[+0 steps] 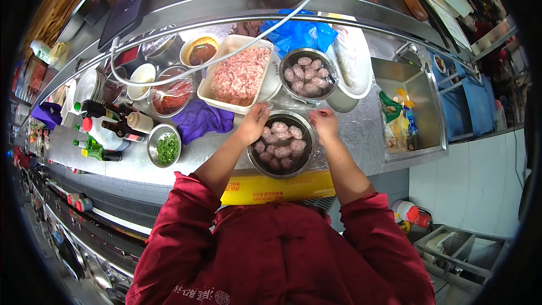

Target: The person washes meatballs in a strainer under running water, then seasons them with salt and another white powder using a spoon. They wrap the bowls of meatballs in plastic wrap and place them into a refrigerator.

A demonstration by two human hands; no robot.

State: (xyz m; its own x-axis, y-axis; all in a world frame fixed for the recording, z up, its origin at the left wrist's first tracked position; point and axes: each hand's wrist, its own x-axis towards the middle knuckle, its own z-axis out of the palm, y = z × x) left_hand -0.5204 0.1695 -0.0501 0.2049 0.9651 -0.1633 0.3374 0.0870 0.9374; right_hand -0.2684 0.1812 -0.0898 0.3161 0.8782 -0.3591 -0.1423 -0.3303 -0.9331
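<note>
A round metal bowl of meatballs (280, 144) stands in front of me with clear plastic film over it. My left hand (254, 123) pinches the film's edge at the bowl's upper left. At the upper right my right hand (325, 123) has its fingers curled by the film; whether it grips the film is hard to tell. Beyond them is a second film-covered bowl of meatballs (308, 75). A white rectangular tub (202, 89) of minced raw meat (241, 74) lies behind my left hand. Between the bowl and my body lies a yellow plastic wrap box (277, 186).
Left stand a metal bowl of chopped green herbs (166, 144), a purple cloth (205, 120), bottles (101, 133) and a film-covered bowl of red sauce (171, 97). Right are a white oval dish with a fish (347, 59) and a sink (417, 127). A pale cable (250, 42) hangs across the view.
</note>
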